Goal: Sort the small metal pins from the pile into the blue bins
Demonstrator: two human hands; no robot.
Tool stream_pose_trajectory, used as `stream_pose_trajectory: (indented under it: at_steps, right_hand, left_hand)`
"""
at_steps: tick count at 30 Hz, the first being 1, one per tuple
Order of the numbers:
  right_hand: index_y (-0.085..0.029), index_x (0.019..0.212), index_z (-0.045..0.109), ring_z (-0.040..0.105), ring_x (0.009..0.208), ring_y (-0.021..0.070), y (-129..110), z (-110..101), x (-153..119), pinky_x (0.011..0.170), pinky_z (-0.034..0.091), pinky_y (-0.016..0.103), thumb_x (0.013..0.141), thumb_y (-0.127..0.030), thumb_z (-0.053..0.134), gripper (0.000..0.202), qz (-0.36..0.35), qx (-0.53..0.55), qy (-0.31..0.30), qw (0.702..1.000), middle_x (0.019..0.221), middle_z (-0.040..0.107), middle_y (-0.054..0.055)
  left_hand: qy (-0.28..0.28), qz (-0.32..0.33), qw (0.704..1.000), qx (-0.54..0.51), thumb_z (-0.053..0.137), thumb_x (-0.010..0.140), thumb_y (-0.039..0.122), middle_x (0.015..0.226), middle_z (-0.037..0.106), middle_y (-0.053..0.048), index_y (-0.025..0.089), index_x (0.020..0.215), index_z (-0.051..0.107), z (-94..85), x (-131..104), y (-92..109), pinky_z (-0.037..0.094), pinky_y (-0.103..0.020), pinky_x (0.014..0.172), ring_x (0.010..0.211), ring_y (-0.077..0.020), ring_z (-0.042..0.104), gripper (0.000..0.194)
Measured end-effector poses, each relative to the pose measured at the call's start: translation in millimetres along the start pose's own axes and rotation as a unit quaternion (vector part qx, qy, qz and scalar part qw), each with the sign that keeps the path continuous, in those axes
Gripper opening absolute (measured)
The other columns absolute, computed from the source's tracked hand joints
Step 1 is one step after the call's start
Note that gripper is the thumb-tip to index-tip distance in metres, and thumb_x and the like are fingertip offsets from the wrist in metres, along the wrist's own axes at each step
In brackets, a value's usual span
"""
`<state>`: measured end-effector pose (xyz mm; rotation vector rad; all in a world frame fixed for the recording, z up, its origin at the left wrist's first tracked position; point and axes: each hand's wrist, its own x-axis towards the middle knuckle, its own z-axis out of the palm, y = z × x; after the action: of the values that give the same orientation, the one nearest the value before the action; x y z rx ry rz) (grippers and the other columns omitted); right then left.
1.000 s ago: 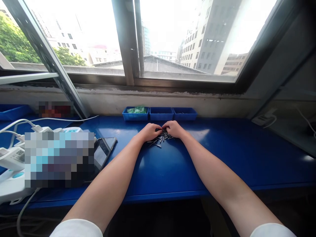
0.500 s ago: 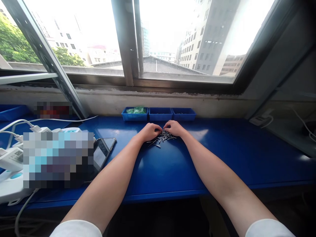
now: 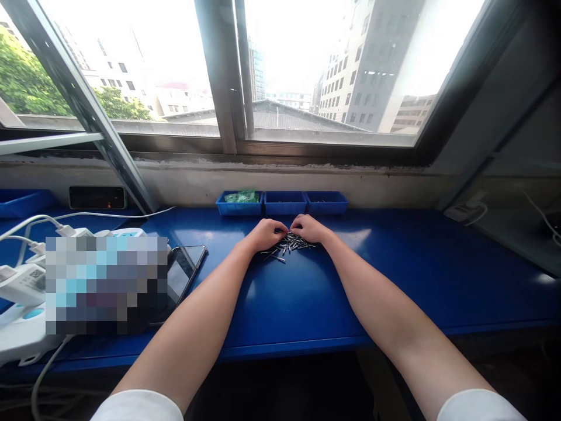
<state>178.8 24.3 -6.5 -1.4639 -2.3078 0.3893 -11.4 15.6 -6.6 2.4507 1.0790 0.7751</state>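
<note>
Fingers (image 3: 280, 224) of the left hand (image 3: 264, 235) and right hand (image 3: 310, 228): curled inward, tips close together; whether a piece is pinched between them, cannot tell.

Metal pins (image 3: 293, 242), many: loose pile on the blue table (image 3: 280, 316), beneath and just in front of the fingertips; a few strays toward the near left edge of the pile.

Left bin (image 3: 240, 209): green packets. Middle bin (image 3: 286, 208) and right bin (image 3: 326, 208): small bits inside, too small to identify.

Progress, by judgement: handling under way; the pile unordered, no finished set visible beside it, most pieces apparently left to handle.
</note>
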Motion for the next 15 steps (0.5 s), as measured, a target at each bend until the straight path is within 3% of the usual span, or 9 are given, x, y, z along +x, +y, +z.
stream_pose_trajectory:
  at_steps: [10, 15]
  right_hand:
    - [-0.02, 0.081, 0.068, 0.047, 0.106, 0.0264, -6, 3, 1, 0.093, 0.037, 0.038, 0.083, -0.027, 0.051, 0.019, 0.027, -0.035, -0.007, 0.999, 0.108, 0.059, 0.009]
    - [-0.02, 0.08, 0.07, 0.051, 0.103, 0.0233, -3, 3, 1, 0.091, 0.039, 0.032, 0.079, -0.027, 0.057, 0.015, 0.016, -0.006, 0.007, 1.0, 0.102, 0.062, 0.008]
  left_hand:
    - [-0.002, -0.01, 1.0, 0.011, 0.051, 0.078, 0.035, 0.091, 0.071, -0.001, 0.021, 0.092, 0.071, -0.8, -1, 9, 0.048, -0.024, 0.076, 0.085, -0.0182, 0.063, 0.028]
    - [0.019, -0.016, 0.995, 0.095, 0.052, 0.079, 0.04, 0.093, 0.066, -0.006, 0.02, 0.087, 0.072, 8.3, 5, 8, 0.047, -0.028, 0.08, 0.088, -0.0211, 0.061, 0.03]
